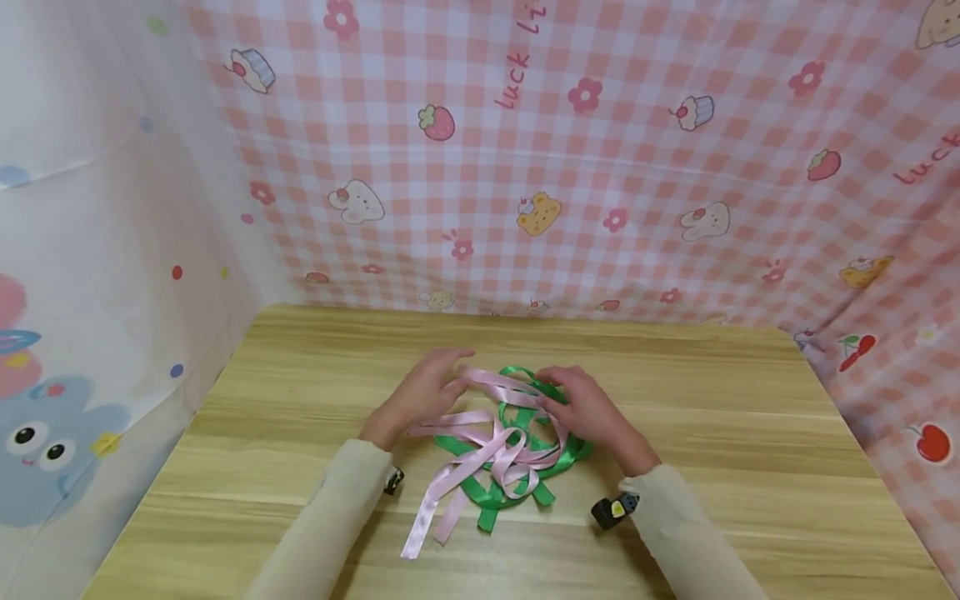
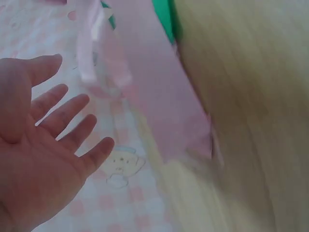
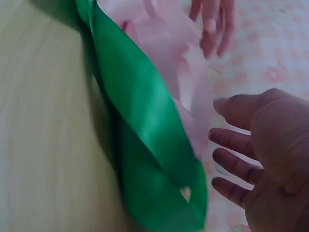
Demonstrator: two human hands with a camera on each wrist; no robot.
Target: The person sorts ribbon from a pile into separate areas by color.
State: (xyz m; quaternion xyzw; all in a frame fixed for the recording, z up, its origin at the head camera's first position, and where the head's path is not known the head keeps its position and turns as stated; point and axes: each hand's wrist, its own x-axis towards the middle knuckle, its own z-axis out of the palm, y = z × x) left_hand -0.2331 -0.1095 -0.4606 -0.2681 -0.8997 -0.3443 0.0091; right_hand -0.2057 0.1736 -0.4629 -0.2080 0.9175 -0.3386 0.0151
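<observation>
A loose tangle of satin ribbon lies on the table: a pink ribbon [image 1: 457, 473] heaped over a green ribbon [image 1: 491, 497]. Two pink ends stretch toward the near side, and short green ends poke out beside them. My left hand [image 1: 423, 390] hovers at the left edge of the heap, its fingers spread and holding nothing in the left wrist view. Over the right edge is my right hand [image 1: 588, 407], thumb and fingers parted beside the folded green band [image 3: 140, 101]. That palm holds nothing in the right wrist view.
The pale wood tabletop [image 1: 300, 367] ends at a pink checked cloth [image 1: 480, 167] behind it. On the left hangs a white cloth [image 1: 97, 250] with cartoon prints. A small black device [image 1: 611, 510] sits at the right wrist.
</observation>
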